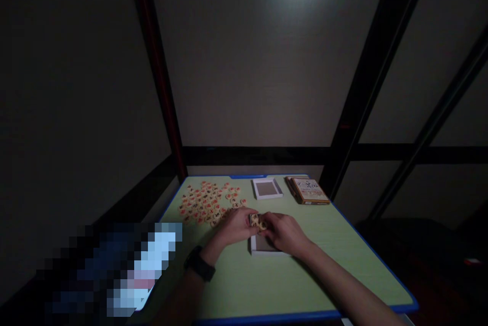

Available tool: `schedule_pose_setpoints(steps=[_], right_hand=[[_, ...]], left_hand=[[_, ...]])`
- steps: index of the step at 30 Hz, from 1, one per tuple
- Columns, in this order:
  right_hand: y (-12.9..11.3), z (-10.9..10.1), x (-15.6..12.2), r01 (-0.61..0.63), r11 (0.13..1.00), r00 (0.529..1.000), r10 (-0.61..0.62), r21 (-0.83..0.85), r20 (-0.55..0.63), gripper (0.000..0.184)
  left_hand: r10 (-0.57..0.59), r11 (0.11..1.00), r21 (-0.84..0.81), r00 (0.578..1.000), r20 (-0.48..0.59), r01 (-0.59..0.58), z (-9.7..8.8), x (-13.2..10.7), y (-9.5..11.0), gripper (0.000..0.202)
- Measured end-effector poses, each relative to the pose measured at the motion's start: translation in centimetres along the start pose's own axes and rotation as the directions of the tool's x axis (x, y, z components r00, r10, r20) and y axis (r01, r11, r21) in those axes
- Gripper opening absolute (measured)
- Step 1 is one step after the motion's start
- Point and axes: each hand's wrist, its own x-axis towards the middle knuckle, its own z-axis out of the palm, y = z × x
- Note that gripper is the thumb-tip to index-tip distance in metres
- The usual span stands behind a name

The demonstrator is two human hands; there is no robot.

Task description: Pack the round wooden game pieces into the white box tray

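Observation:
My left hand (240, 225), with a black watch on its wrist, is closed around a few round wooden Chinese chess pieces (254, 219). My right hand (285, 230) pinches a pale round Chinese chess piece (263, 226) right beside them. Both hands are close together over a shallow white box tray (267, 253); they hide its far part, so I cannot tell whether any pieces lie there. To the left of my hands, many loose pieces (208, 201) with red or black characters are spread on the green table (244, 285).
A second shallow white box tray (267, 189) sits toward the table's far edge. Right of it are flat brown-and-white printed boxes (310, 191). The tabletop has a blue edge. Dark panelled walls rise behind, and a blurred bright patch (152, 260) covers the lower left.

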Motion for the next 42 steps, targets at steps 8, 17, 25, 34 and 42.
schedule_pose_setpoints(steps=[8,17,25,34,42], right_hand=[[0.1,0.0,0.0,-0.024,0.997,1.0,0.025,-0.077,0.012,0.025],[0.5,0.5,-0.1,-0.005,0.999,1.0,0.005,-0.037,-0.014,0.025],[0.6,-0.6,-0.3,-0.008,0.999,0.991,0.012,0.033,-0.134,0.026],[1.3,0.1,0.0,0.016,0.999,0.966,-0.009,0.028,-0.257,0.029],[1.1,0.0,-0.1,0.047,0.998,0.973,-0.054,-0.038,-0.225,0.033]], left_hand=[[0.046,0.995,0.086,0.999,-0.019,-0.045,0.4,-0.1,0.6,0.043],[0.044,0.996,0.075,0.998,-0.046,-0.041,0.9,-0.2,0.5,0.039],[-0.097,0.984,-0.166,0.976,-0.196,0.064,-2.1,0.8,-1.9,0.048],[-0.147,0.92,0.299,0.929,-0.339,0.255,-2.7,0.4,-4.0,0.025],[-0.032,0.869,0.472,0.969,-0.244,0.147,-1.3,0.0,-3.1,0.038]])
